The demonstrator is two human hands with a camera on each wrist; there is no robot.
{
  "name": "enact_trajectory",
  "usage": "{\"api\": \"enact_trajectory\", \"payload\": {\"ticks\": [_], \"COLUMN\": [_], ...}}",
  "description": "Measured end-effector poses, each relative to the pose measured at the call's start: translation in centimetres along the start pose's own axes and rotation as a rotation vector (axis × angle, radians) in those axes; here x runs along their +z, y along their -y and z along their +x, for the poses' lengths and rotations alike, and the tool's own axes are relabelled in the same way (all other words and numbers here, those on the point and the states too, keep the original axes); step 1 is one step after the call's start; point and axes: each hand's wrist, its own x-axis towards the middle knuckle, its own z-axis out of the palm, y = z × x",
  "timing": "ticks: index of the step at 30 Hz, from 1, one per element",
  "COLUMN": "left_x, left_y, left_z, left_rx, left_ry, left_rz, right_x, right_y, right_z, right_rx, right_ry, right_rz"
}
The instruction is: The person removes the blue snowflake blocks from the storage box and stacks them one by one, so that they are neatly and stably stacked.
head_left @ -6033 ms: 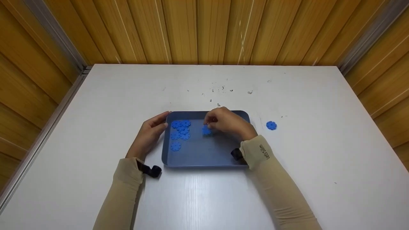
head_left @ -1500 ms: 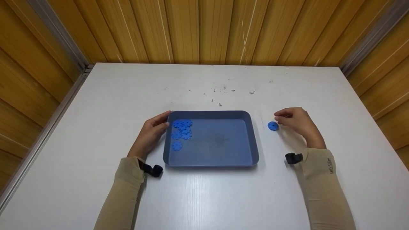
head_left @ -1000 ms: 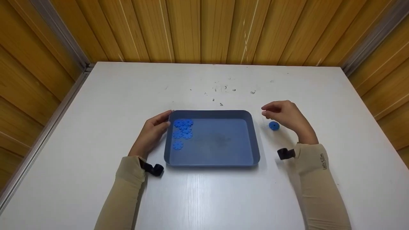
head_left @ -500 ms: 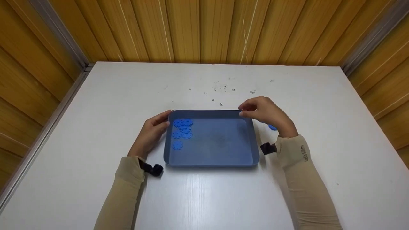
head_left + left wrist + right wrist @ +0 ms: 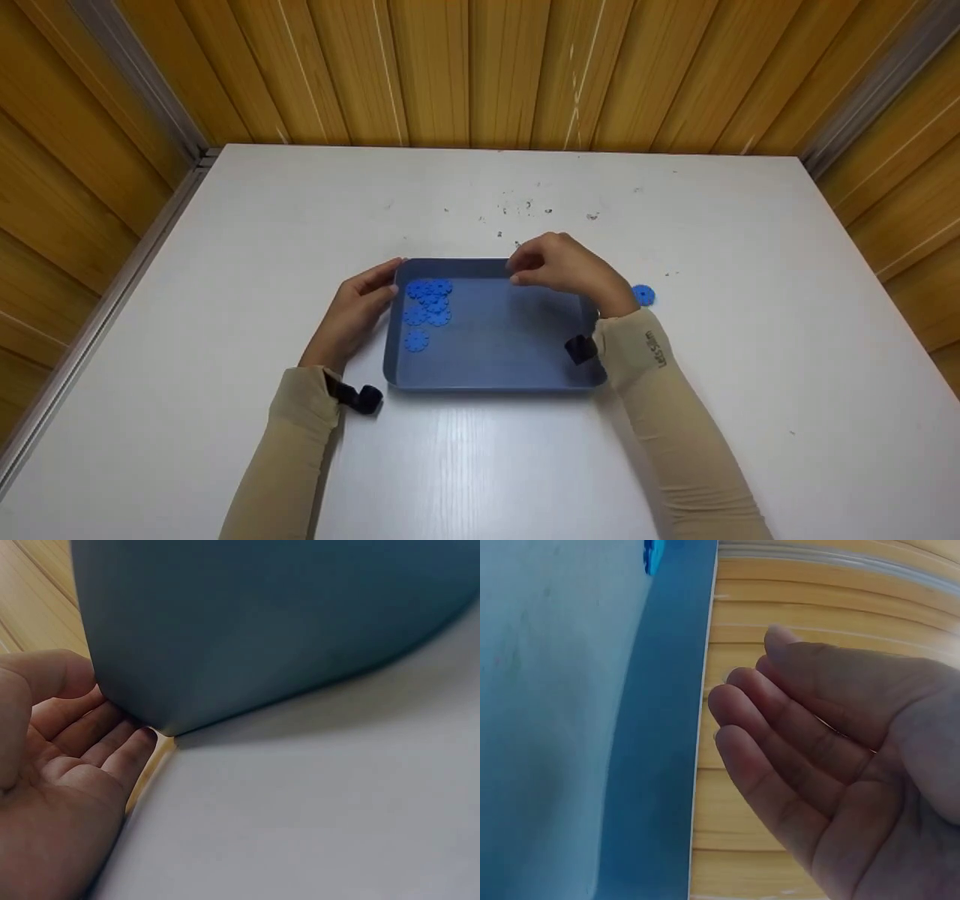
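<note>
A shallow blue-grey tray (image 5: 495, 379) sits on the white table. At its far left corner my left hand (image 5: 352, 307) holds it. The left wrist view shows the left thumb (image 5: 67, 673) at the tray's edge and the fingers against the outer wall. Several blue notched discs (image 5: 416, 341) lie along the tray's left side, some overlapping. Over the tray's far right part hangs my right hand (image 5: 570, 266), nothing seen in it, thumb and fingers loosely bent and apart. More blue notched disc (image 5: 643, 294) shows on the table right of the tray, beside the right wrist.
The white table (image 5: 300, 202) has small dark marks behind the tray. Yellow slatted walls (image 5: 435, 75) stand at the back and sides. Black wrist cameras (image 5: 367, 400) jut out from both tan sleeves (image 5: 277, 442).
Six seconds ago the right hand pinched a disc in the tray. It was then beside the table disc, and has since moved left over the tray without one. The left hand stayed put.
</note>
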Motion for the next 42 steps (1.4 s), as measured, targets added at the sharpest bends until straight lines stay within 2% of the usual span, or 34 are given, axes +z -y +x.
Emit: {"api": "enact_trajectory", "payload": {"ticks": [6, 21, 30, 42], "left_x": [0.1, 0.1, 0.0, -0.1], "left_y": [0.0, -0.2, -0.1, -0.1], "left_z": [-0.1, -0.2, -0.1, -0.1], "left_rx": [-0.008, -0.006, -0.012, -0.006], "left_ry": [-0.02, 0.014, 0.001, 0.013], "left_rz": [0.01, -0.013, -0.001, -0.009], "right_x": [1.6, 5.6, 7.1, 8.3], "right_y": [1.3, 2.7, 3.4, 4.0], "right_z": [1.5, 4.0, 5.2, 6.1], "right_rx": [-0.007, -0.028, -0.05, -0.011], "right_ry": [0.06, 0.143, 0.126, 0.112], "right_rz": [-0.001, 0.008, 0.001, 0.02]}}
